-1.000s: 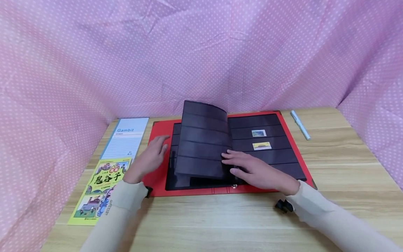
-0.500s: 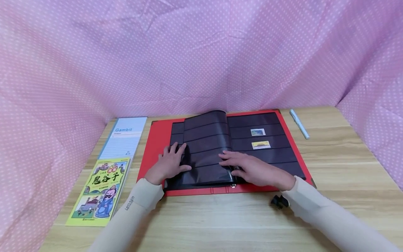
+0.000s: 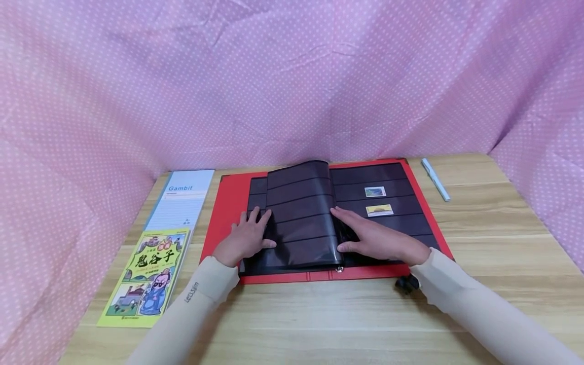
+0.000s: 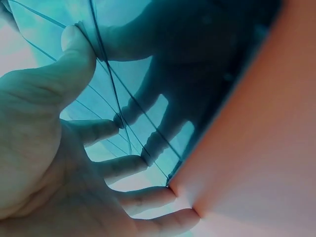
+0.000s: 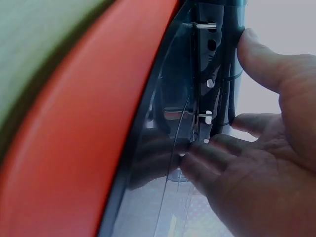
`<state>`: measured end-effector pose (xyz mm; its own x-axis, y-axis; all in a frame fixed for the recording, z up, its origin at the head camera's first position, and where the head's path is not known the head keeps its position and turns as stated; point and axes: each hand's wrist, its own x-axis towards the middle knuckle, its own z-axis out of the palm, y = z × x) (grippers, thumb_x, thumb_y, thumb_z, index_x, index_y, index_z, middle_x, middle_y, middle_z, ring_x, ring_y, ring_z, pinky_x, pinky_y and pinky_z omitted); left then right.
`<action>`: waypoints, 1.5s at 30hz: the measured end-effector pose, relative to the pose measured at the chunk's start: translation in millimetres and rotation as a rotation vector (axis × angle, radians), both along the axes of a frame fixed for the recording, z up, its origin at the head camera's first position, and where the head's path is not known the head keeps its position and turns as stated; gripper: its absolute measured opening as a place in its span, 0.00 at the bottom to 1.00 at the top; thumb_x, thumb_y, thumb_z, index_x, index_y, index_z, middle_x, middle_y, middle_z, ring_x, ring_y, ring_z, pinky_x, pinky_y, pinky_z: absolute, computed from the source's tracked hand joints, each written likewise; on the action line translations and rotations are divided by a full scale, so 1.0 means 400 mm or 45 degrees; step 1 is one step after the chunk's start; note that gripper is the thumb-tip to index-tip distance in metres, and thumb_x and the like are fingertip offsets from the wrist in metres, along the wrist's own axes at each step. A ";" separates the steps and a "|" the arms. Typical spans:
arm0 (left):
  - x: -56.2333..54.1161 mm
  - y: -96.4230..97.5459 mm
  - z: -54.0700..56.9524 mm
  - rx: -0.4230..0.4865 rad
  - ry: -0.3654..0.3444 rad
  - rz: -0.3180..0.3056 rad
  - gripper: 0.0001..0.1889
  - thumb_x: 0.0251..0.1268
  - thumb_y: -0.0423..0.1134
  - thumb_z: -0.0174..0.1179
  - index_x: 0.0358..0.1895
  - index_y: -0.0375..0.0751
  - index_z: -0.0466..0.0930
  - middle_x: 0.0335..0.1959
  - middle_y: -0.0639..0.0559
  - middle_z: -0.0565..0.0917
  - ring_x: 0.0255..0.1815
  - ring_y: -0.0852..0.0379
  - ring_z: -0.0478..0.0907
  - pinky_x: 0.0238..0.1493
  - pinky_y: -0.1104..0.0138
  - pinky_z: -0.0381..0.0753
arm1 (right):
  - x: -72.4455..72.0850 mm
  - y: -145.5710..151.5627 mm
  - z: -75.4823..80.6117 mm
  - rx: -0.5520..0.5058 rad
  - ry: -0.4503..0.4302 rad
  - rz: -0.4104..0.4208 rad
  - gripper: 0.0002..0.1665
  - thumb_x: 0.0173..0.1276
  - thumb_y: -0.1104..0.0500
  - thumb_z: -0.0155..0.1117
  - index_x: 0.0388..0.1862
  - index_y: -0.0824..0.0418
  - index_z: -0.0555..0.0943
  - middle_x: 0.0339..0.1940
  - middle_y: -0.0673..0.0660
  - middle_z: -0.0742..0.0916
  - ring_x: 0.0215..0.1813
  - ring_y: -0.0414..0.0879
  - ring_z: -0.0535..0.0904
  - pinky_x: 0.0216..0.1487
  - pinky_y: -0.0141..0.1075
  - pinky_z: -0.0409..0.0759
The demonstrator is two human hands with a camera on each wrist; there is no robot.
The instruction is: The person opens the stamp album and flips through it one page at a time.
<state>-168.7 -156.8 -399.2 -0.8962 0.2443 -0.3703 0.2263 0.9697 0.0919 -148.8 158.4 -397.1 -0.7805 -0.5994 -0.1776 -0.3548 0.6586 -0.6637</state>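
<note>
A red stamp album (image 3: 228,203) lies open on the wooden table with black pocket pages. On its left side a loose black page (image 3: 298,213) bulges up near the spine. My left hand (image 3: 246,238) rests spread on the left pages, fingertips touching their surface in the left wrist view. My right hand (image 3: 376,238) reaches over the spine, its extended fingers against the bulging page near the metal rings (image 5: 205,117). Two stamps, a blue-green stamp (image 3: 375,191) and a yellow stamp (image 3: 379,210), sit in the right page's pockets.
Left of the album lie a Gambit notebook (image 3: 178,200) and a yellow-green comic book (image 3: 141,276). A light blue pen (image 3: 435,180) is at the right. Pink dotted cloth (image 3: 292,76) hangs behind the table (image 3: 310,319).
The raised page has come down onto the left side. My left hand moved right from the red cover onto the pages. The right hand's fingers shifted slightly right, along the spine.
</note>
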 end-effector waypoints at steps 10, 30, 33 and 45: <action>0.001 0.001 0.013 0.024 -0.041 0.041 0.46 0.59 0.54 0.63 0.75 0.43 0.47 0.74 0.36 0.48 0.71 0.30 0.44 0.63 0.43 0.60 | 0.004 -0.013 0.003 0.025 0.036 0.011 0.50 0.66 0.40 0.60 0.78 0.48 0.45 0.77 0.54 0.51 0.71 0.53 0.58 0.63 0.50 0.67; 0.009 -0.006 0.021 0.078 -0.039 0.012 0.46 0.60 0.52 0.62 0.75 0.39 0.48 0.74 0.36 0.46 0.71 0.29 0.42 0.57 0.48 0.70 | 0.007 -0.022 0.006 0.049 0.070 -0.013 0.50 0.65 0.40 0.60 0.78 0.47 0.45 0.77 0.52 0.51 0.73 0.53 0.55 0.64 0.52 0.64; 0.010 -0.008 0.021 0.088 -0.043 0.016 0.45 0.60 0.51 0.63 0.75 0.39 0.48 0.74 0.36 0.46 0.72 0.30 0.42 0.57 0.48 0.71 | 0.008 -0.029 0.006 0.047 0.074 -0.019 0.50 0.65 0.40 0.60 0.78 0.47 0.46 0.77 0.52 0.51 0.73 0.54 0.56 0.64 0.52 0.64; 0.007 -0.038 0.020 0.103 -0.024 0.009 0.44 0.58 0.47 0.66 0.73 0.34 0.53 0.74 0.36 0.48 0.73 0.36 0.44 0.61 0.50 0.67 | 0.010 -0.070 0.016 0.125 0.088 -0.038 0.51 0.62 0.36 0.61 0.77 0.43 0.47 0.77 0.50 0.51 0.73 0.54 0.55 0.63 0.52 0.66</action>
